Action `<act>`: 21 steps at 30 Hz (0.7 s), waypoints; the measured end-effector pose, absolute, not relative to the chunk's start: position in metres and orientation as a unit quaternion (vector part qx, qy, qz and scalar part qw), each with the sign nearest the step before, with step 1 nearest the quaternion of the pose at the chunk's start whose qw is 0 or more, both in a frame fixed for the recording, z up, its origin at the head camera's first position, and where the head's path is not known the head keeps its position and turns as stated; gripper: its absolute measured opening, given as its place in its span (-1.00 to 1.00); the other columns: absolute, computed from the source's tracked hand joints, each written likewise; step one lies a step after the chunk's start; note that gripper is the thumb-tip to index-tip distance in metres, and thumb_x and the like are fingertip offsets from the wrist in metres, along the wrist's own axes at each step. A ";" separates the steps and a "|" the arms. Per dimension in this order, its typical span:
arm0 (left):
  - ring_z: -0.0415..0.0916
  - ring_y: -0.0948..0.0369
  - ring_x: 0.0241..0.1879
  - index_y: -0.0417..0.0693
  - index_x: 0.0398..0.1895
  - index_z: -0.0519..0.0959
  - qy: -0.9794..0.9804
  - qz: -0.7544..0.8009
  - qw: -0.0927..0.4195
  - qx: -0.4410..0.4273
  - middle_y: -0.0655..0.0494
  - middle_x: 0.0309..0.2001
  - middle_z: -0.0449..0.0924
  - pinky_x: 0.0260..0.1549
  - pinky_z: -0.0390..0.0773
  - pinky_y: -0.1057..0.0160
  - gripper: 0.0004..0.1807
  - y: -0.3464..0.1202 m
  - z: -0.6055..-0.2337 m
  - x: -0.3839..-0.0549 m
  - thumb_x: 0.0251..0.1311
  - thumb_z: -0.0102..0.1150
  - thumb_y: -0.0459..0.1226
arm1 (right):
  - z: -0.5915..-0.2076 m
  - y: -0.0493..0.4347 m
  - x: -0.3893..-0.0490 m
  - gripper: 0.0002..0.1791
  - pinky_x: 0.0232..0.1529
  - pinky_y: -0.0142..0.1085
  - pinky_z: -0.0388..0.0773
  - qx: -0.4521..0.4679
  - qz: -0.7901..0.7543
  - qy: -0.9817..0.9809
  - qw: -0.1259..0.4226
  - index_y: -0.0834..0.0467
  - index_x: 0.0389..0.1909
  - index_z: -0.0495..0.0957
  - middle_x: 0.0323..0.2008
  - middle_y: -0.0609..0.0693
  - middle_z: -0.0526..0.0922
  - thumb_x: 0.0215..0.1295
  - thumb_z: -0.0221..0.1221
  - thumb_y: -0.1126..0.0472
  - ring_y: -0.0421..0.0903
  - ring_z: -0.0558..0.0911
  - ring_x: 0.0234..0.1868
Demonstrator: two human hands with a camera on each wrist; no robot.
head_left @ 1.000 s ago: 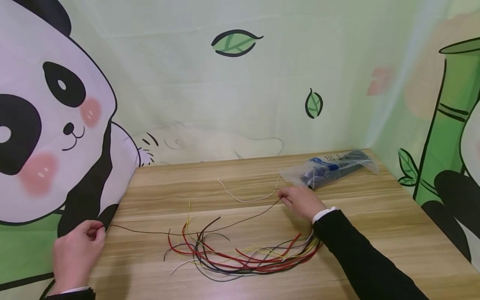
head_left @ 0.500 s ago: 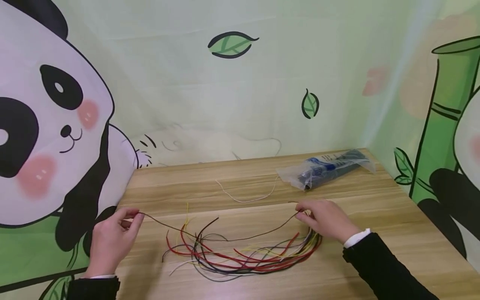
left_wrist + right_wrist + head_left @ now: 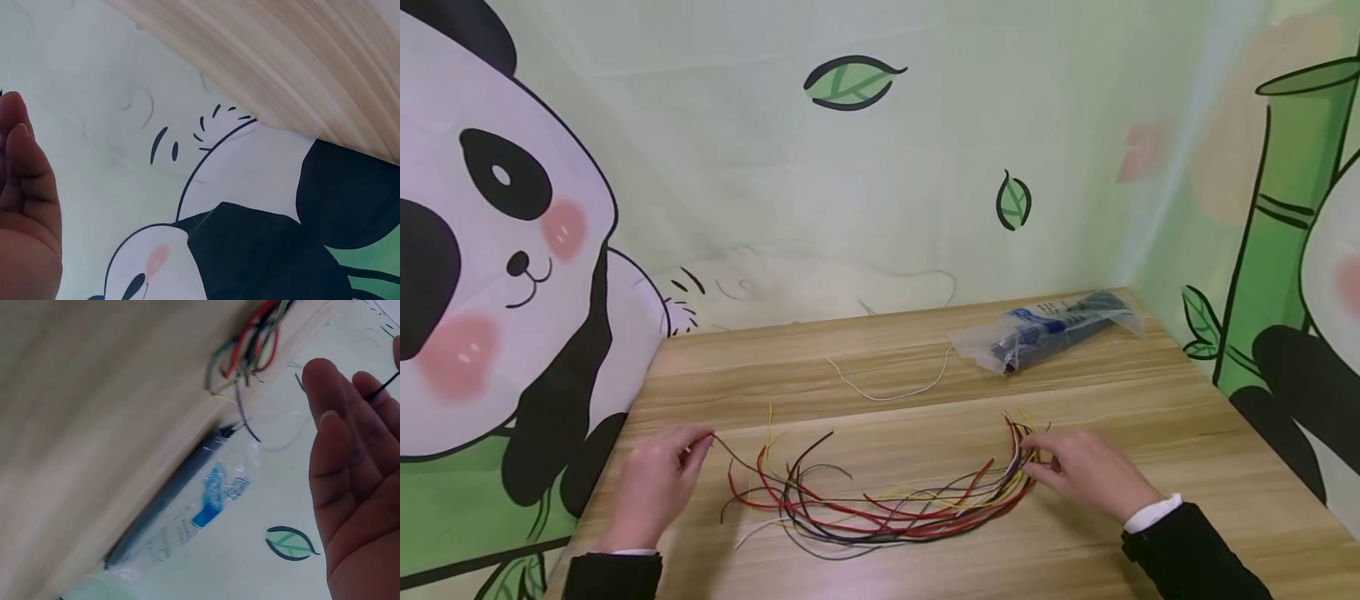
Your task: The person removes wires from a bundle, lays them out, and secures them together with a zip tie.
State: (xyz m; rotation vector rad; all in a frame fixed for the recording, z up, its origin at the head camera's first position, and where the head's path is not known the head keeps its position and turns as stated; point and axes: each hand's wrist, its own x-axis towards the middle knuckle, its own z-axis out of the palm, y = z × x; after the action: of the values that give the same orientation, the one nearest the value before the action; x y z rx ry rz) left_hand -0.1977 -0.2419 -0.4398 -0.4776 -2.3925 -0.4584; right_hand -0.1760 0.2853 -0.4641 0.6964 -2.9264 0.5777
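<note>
Near the left side of the table, my left hand (image 3: 658, 483) pinches one end of a thin dark wire (image 3: 735, 455) between thumb and fingertips. That wire runs right across a curved bundle of red, black, yellow, grey and white wires (image 3: 917, 531) on the tabletop. My right hand (image 3: 1090, 471) is at the bundle's right end, thumb and index finger pinching the dark wire (image 3: 382, 387), which shows between its fingers in the right wrist view. In the left wrist view, my left hand (image 3: 28, 212) shows only in part, at the left edge.
A clear plastic bag (image 3: 981, 343) with blue print and dark rods inside lies at the back right of the wooden table (image 3: 730, 367). A white wire (image 3: 887, 399) curves on the wood left of it. A panda-printed backdrop (image 3: 737, 167) stands behind.
My left hand has moved right, in from the table's left side, with the dark wire's end. My right hand has come down toward me to the bundle's right end, lowering the wire onto the bundle.
</note>
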 end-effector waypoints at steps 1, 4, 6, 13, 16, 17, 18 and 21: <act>0.59 0.12 -0.48 -0.15 -0.38 0.68 -0.916 -0.168 0.315 -0.184 0.02 -0.44 0.65 -0.48 0.53 0.05 -0.89 -0.241 -0.441 -0.198 -0.01 0.38 -0.43 | -0.467 0.286 -0.175 -0.72 -0.52 -0.41 0.42 0.224 0.186 -0.956 0.037 0.00 -0.08 0.64 -0.28 -0.17 0.69 0.20 0.30 0.04 -0.46 0.47 -0.53; 0.61 0.09 -0.47 -0.14 -0.37 0.69 -0.928 -0.148 0.287 -0.184 0.02 -0.44 0.67 -0.47 0.55 0.02 -0.90 -0.241 -0.446 -0.203 0.00 0.38 -0.39 | -0.474 0.287 -0.173 -0.68 -0.47 -0.36 0.48 0.214 0.177 -0.960 0.039 0.04 -0.05 0.65 -0.22 -0.11 0.71 0.18 0.32 0.05 -0.40 0.53 -0.48; 0.62 0.07 -0.46 -0.11 -0.37 0.69 -0.936 -0.137 0.267 -0.181 0.02 -0.43 0.67 -0.48 0.54 0.00 -0.91 -0.240 -0.450 -0.207 0.01 0.38 -0.38 | -0.478 0.287 -0.171 -0.65 -0.35 -0.27 0.56 0.210 0.166 -0.963 0.042 0.07 -0.03 0.64 -0.17 -0.07 0.70 0.17 0.32 0.05 -0.28 0.62 -0.37; 0.62 0.00 -0.46 -0.09 -0.45 0.69 -0.962 -0.114 0.193 -0.156 0.01 -0.46 0.67 -0.50 0.54 -0.04 -0.95 -0.240 -0.468 -0.226 0.01 0.38 -0.38 | -0.486 0.292 -0.167 -0.54 -0.10 0.00 0.56 0.195 0.134 -0.970 0.051 0.18 0.03 0.61 -0.06 0.10 0.67 0.15 0.33 0.03 0.07 0.66 -0.10; 0.62 0.00 -0.47 -0.12 -0.46 0.70 -0.972 -0.108 0.161 -0.136 -0.01 -0.46 0.68 -0.53 0.53 -0.04 -0.96 -0.242 -0.472 -0.229 0.00 0.39 -0.38 | -0.488 0.296 -0.164 -0.51 -0.12 0.02 0.56 0.178 0.124 -0.975 0.050 0.21 0.02 0.61 -0.07 0.14 0.67 0.13 0.34 0.02 0.10 0.66 -0.12; 0.62 -0.01 -0.47 -0.13 -0.46 0.69 -0.974 -0.106 0.152 -0.128 -0.02 -0.45 0.68 -0.55 0.52 -0.04 -0.97 -0.243 -0.473 -0.229 0.01 0.38 -0.37 | -0.488 0.297 -0.163 -0.51 -0.14 0.02 0.56 0.174 0.120 -0.976 0.049 0.22 0.01 0.61 -0.11 0.13 0.68 0.12 0.34 0.02 0.10 0.66 -0.15; 0.62 -0.01 -0.47 -0.15 -0.45 0.69 -0.977 -0.105 0.144 -0.121 -0.03 -0.45 0.68 -0.56 0.52 -0.04 -0.97 -0.244 -0.473 -0.229 0.01 0.38 -0.37 | -0.488 0.299 -0.162 -0.51 -0.17 0.01 0.57 0.170 0.116 -0.977 0.047 0.22 0.00 0.62 -0.14 0.12 0.68 0.11 0.35 0.02 0.09 0.66 -0.18; 0.62 -0.01 -0.46 -0.16 -0.44 0.69 -0.981 -0.102 0.127 -0.101 -0.04 -0.42 0.68 -0.56 0.51 -0.03 -0.96 -0.247 -0.475 -0.228 0.05 0.35 -0.36 | -0.489 0.301 -0.160 -0.52 -0.27 -0.04 0.57 0.162 0.106 -0.980 0.045 0.21 -0.03 0.64 -0.26 0.04 0.69 0.08 0.37 0.01 0.02 0.66 -0.29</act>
State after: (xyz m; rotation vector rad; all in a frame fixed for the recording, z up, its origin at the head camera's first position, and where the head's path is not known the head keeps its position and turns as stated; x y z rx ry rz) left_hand -0.2279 -0.2470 -0.4749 -0.2946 -2.8568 -0.2960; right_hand -0.1603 0.3012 -0.4891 0.4960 -2.9932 0.3237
